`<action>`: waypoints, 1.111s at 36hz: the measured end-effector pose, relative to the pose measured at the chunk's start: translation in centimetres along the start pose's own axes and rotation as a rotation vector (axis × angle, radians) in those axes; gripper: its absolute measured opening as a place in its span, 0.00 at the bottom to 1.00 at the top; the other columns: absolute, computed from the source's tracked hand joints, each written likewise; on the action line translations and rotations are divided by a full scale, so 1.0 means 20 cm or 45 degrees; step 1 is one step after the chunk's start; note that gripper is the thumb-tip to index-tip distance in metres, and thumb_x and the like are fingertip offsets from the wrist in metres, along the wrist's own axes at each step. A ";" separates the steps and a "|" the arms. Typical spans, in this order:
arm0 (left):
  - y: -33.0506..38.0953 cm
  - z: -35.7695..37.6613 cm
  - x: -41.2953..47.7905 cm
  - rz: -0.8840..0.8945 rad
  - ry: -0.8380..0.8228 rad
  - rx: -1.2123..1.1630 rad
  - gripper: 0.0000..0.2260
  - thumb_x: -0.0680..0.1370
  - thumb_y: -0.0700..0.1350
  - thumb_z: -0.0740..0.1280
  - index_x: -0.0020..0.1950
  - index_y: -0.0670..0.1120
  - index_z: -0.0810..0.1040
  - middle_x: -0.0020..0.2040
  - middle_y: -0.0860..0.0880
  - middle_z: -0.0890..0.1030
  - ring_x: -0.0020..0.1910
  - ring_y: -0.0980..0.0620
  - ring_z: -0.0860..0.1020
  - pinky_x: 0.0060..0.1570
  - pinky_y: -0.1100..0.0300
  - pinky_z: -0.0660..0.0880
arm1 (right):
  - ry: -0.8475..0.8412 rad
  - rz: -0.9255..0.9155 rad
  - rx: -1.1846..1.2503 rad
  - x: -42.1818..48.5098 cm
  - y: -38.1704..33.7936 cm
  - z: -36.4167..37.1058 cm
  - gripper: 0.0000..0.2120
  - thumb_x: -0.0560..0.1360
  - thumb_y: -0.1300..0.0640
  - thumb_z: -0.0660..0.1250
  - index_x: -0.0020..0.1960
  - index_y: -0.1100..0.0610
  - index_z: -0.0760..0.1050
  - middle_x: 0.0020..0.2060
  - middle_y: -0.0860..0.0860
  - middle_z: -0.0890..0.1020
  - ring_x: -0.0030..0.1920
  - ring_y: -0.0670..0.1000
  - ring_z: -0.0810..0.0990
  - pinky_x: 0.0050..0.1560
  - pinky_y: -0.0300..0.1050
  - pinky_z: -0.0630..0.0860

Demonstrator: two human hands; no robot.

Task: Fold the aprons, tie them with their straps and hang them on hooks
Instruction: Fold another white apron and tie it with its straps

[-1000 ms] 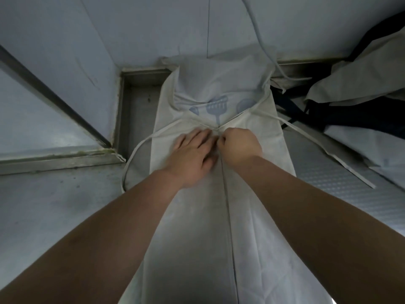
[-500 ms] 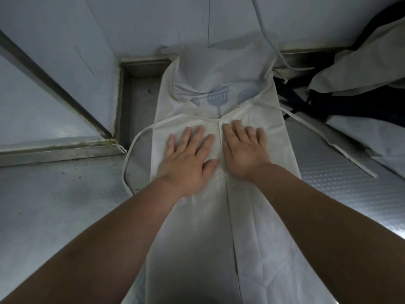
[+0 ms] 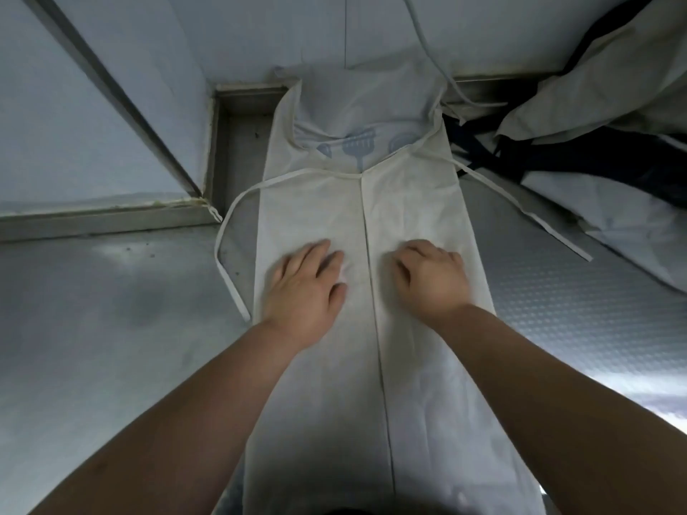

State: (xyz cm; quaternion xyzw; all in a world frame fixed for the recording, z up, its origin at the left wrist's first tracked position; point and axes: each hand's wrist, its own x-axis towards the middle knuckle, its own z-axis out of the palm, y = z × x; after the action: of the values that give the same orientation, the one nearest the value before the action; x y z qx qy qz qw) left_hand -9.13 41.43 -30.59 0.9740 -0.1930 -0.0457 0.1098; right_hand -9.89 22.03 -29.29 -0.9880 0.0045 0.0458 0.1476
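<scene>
Apron [image 3: 357, 217] folded lengthwise on steel tabletop [image 3: 111, 328], panels meeting at centre. Left grip [image 3: 303, 288] released, palm flat on left panel. Right grip [image 3: 427, 280]: fingers curled on right panel, cannot tell if pinching cloth. Smooth outward from centre, keep straps [image 3: 218, 254] free for tying.

The apron [image 3: 357, 202] lies lengthwise on the counter [image 3: 111, 328] before you. Your left hand [image 3: 303, 291] rests left of its centre seam, your right hand [image 3: 431, 280] right of it. A pile [image 3: 613, 105], apparently more aprons, lies behind right.
</scene>
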 end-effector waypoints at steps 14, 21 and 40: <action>0.35 0.03 -0.81 -0.048 -0.141 -0.178 0.31 0.71 0.60 0.48 0.65 0.48 0.76 0.69 0.49 0.72 0.68 0.45 0.69 0.66 0.51 0.65 | -0.442 -0.235 -0.106 -0.84 -0.01 -0.07 0.19 0.79 0.51 0.54 0.69 0.49 0.66 0.72 0.53 0.61 0.67 0.56 0.66 0.66 0.48 0.57; 0.38 0.10 -1.11 0.066 -0.139 0.020 0.37 0.61 0.66 0.71 0.67 0.51 0.73 0.68 0.49 0.71 0.66 0.48 0.68 0.60 0.51 0.68 | -0.517 -0.316 -0.199 -1.12 0.05 -0.04 0.38 0.69 0.30 0.56 0.74 0.46 0.57 0.74 0.51 0.55 0.71 0.54 0.60 0.69 0.49 0.53; 0.39 -0.06 -0.95 -0.202 -0.251 -0.274 0.12 0.80 0.44 0.58 0.61 0.48 0.76 0.52 0.46 0.81 0.53 0.43 0.76 0.51 0.54 0.72 | -0.595 -0.137 -0.028 -1.02 0.02 -0.11 0.10 0.81 0.54 0.52 0.55 0.54 0.70 0.47 0.55 0.78 0.47 0.58 0.75 0.42 0.47 0.69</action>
State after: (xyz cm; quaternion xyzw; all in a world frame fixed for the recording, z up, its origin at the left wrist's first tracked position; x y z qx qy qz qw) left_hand -29.43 41.97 -26.81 0.9595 -0.1194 -0.1699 0.1903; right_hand -30.09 20.85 -25.53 -0.9509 -0.0829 0.2652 0.1360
